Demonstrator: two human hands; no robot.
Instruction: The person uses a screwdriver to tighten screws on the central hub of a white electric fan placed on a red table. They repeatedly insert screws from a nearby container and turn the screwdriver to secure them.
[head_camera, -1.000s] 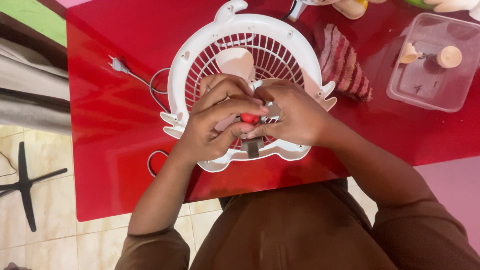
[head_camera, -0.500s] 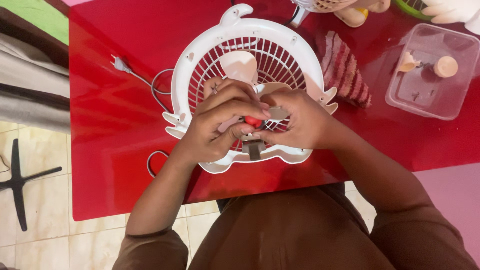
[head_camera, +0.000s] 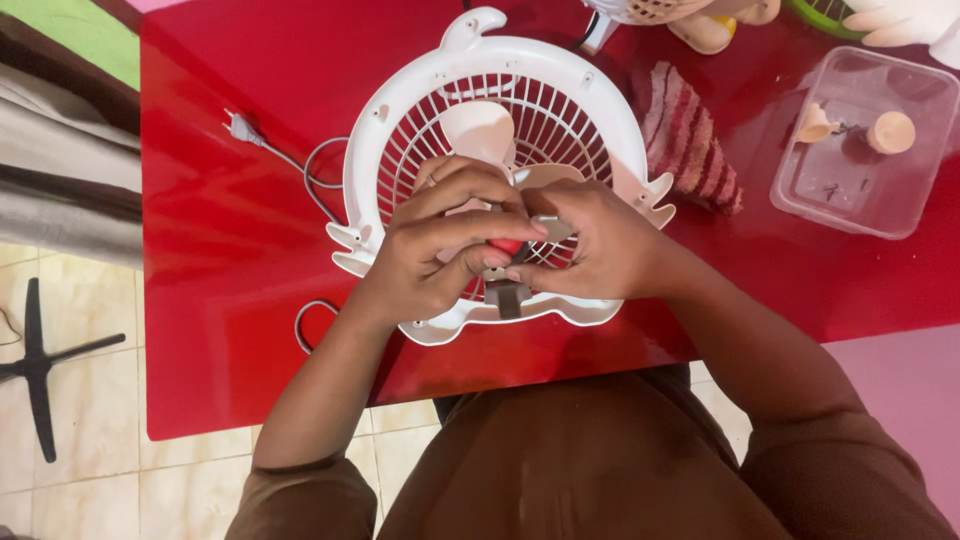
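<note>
Got both hands on the white fan (head_camera: 500, 110) lying flat near the bench's (head_camera: 220, 250) near edge. My left hand (head_camera: 440, 250) fingers are pinching a small red piece (head_camera: 507, 246); right hand (head_camera: 600, 250) fingers are pressed around a grey part (head_camera: 556, 230) right beside it.

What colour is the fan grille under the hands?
White; the head view shows the fan grille clearly on the red table.
</note>
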